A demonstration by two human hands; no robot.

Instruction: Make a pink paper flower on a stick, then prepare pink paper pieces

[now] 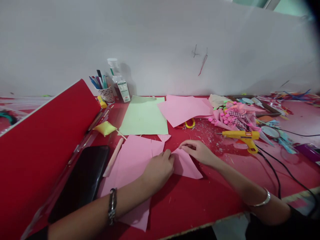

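Observation:
A small piece of pink paper (186, 166) lies between my hands at the front of the red table. My left hand (160, 168) is closed on its left edge, fingers curled and fingertips mostly hidden. At its upper corner, the thumb and fingers of my right hand (197, 151) pinch the same piece. Larger pink sheets (135, 156) lie flat under and left of my left wrist and forearm. Beside them rests a thin rolled pink paper cone (113, 157). A small pink patterned scrap (164, 137) sits just beyond my left hand.
Behind are a green sheet (145, 116), more pink sheets (186, 108) and yellow scissor handles (190, 123). A yellow glue gun (241, 135) with its cord lies right, near a pile of pink paper cones (235, 116). A black phone (81, 180) and red board (50, 143) are left.

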